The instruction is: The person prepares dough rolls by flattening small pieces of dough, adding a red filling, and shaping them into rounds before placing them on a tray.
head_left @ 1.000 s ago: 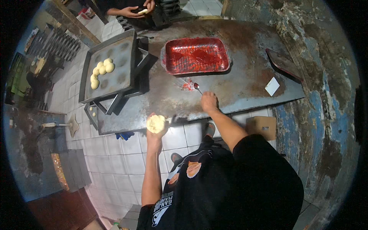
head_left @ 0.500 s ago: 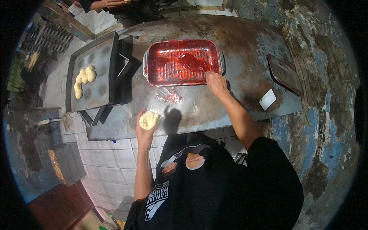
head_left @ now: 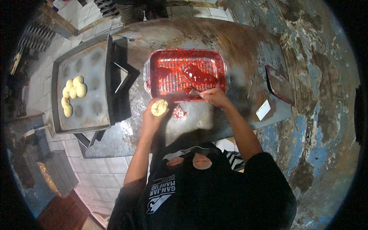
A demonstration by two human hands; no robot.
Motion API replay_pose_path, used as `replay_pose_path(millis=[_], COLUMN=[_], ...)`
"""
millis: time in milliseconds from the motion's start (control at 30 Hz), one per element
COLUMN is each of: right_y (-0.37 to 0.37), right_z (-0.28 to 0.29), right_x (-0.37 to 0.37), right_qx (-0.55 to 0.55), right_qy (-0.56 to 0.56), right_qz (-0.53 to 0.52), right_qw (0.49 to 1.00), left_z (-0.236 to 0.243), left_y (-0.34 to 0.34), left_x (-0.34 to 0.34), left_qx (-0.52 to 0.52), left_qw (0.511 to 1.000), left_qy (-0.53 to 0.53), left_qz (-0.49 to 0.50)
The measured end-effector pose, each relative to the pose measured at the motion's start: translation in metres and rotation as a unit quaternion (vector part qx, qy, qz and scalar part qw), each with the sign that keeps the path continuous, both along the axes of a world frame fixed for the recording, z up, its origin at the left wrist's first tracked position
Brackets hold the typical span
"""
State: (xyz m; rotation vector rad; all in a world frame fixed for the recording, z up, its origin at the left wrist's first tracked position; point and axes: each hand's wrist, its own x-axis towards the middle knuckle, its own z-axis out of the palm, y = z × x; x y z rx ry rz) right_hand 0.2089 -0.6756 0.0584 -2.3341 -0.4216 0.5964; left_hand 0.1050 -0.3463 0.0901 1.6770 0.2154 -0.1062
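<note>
left hand (head_left: 151, 118): fingers curl around a piece of dough (head_left: 159, 108), held up near the close left corner of the dish (head_left: 148, 78).
right hand (head_left: 216, 97): fingers close on a spoon (head_left: 196, 92), its head at the dish's near side; whether it touches the paste (head_left: 197, 74), one cannot tell.
dish: glass, smeared red with paste, resting on the table (head_left: 245, 42).
tray (head_left: 94, 109): at left, bearing clustered dough balls (head_left: 73, 92).
card (head_left: 263, 110): white, flat at right.

Dough (head_left: 159, 108) pale yellow; paste (head_left: 199, 75) deep red; dish (head_left: 147, 78) streaked red; balls (head_left: 73, 92) cream; tray (head_left: 90, 106) grey with darker round spots; table (head_left: 239, 42) grey, mottled brown; wall (head_left: 316, 115) patchy blue, brown and grey.
</note>
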Motion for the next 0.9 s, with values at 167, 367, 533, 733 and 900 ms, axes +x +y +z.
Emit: replay_pose_path(millis=[167,367,533,733,900], right_y=[0.061,0.124,0.070,0.065,0.077], right_z=[0.047,0.064,0.011,-0.001,0.097], right_x=[-0.037,-0.108,-0.142,-0.111,-0.185], right_qx=[0.163,-0.078,-0.099,0.310,0.018], right_qy=[0.116,-0.328,-0.310,0.013,-0.288], right_qz=[-0.179,-0.004,0.043,-0.216,0.146], right_qw=[0.963,0.941,0.944,0.926,0.946], left_z=[-0.011,-0.024,-0.069,-0.013,-0.011], left_y=[-0.031,-0.048,-0.010,-0.072,-0.096], left_x=[0.044,0.059,0.023,-0.055,-0.105], left_qx=[0.082,0.220,0.135,-0.188,0.001], left_qw=[0.996,0.975,0.983,0.981,0.997], left_qy=[-0.033,-0.021,-0.044,-0.037,-0.079], left_qz=[0.009,-0.010,0.112,-0.039,-0.006])
